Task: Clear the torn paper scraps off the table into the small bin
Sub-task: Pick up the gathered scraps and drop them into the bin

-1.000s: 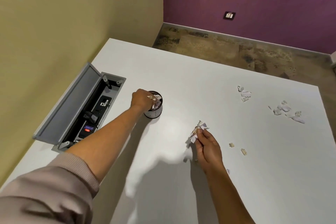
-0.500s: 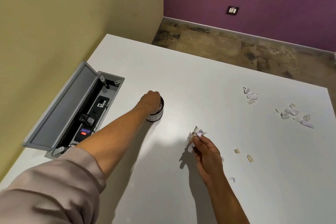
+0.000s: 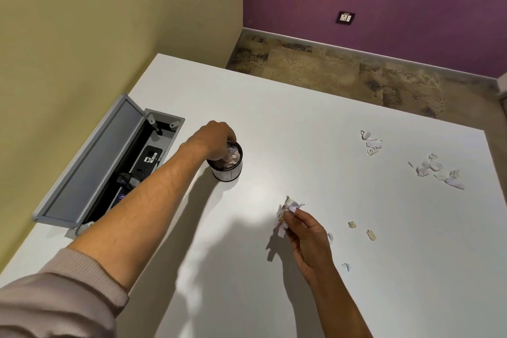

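Observation:
The small round bin [image 3: 229,173] stands left of centre on the white table [image 3: 288,118], stuffed with paper scraps. My left hand [image 3: 212,140] hangs over its rim with the fingertips down among the scraps inside; the fingers are hidden behind the back of the hand. Nearer to me, my right hand [image 3: 307,239] pinches a bunch of torn scraps [image 3: 290,206] just above the tabletop. Loose scraps lie in two clusters at the right [image 3: 371,143] [image 3: 433,170]. Small bits [image 3: 352,224] [image 3: 371,234] [image 3: 346,266] lie beside my right hand.
An open grey cable box [image 3: 137,167] with sockets and plugs is sunk into the table at the left, its lid raised toward the yellow wall. The table's far edge drops to a patterned floor below a purple wall.
My left hand has lifted a little off the bin, so the scraps inside show again. My right hand holds its bunch in much the same place. The camera has shifted slightly.

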The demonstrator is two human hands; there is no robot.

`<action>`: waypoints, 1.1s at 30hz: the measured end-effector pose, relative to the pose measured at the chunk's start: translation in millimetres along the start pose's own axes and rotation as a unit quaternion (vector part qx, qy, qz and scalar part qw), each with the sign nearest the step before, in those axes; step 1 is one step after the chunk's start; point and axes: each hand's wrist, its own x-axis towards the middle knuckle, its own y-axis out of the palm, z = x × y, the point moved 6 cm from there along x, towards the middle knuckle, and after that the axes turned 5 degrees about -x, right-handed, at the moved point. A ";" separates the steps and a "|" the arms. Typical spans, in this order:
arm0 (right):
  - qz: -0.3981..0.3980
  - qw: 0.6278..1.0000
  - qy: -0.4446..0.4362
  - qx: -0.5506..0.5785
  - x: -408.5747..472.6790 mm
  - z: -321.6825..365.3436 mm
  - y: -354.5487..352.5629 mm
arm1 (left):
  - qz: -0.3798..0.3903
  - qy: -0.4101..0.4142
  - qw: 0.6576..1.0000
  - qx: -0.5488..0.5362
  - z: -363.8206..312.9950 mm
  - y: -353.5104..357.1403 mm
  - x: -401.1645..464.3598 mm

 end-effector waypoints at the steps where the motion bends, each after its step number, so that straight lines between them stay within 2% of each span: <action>1: -0.004 1.000 0.000 0.002 -0.8 -0.6 -0.9 | -0.015 -0.001 1.000 -0.005 -1.8 -1.2 -0.3; 4: -0.008 1.000 0.005 0.002 -2.7 -2.1 -1.5 | -0.037 -0.003 0.999 0.009 -7.0 6.7 -1.2; 10: -0.007 1.000 0.003 0.001 1.0 2.0 0.3 | 0.013 -0.003 0.995 0.094 -0.8 52.7 8.5; 19: 0.007 1.000 0.008 0.011 10.8 5.5 16.2 | 0.005 -0.019 0.999 0.034 5.2 45.8 9.6; 21: 0.008 1.000 0.011 0.010 11.2 5.6 20.8 | -0.033 -0.015 0.999 -0.016 9.6 38.4 1.4; 24: 0.015 1.000 0.008 0.012 12.5 7.6 29.4 | -0.184 0.029 0.976 -0.110 18.1 21.3 -22.4; 26: 0.015 1.000 0.004 0.009 13.4 10.0 37.2 | -0.317 0.084 0.924 -0.197 28.3 17.2 -50.5; 28: 0.012 1.000 -0.001 0.012 16.2 11.4 45.8 | -0.406 0.082 0.872 -0.261 45.9 29.8 -76.7; 30: 0.004 1.000 -0.008 0.023 21.0 11.7 54.9 | -0.431 0.041 0.849 -0.303 63.2 58.6 -94.4; 31: 0.000 1.000 -0.010 0.025 24.0 11.2 60.0 | -0.429 0.027 0.849 -0.308 70.9 77.1 -100.3; 33: -0.007 1.000 -0.015 0.023 29.9 10.2 71.7 | -0.408 0.029 0.869 -0.279 78.1 112.0 -109.3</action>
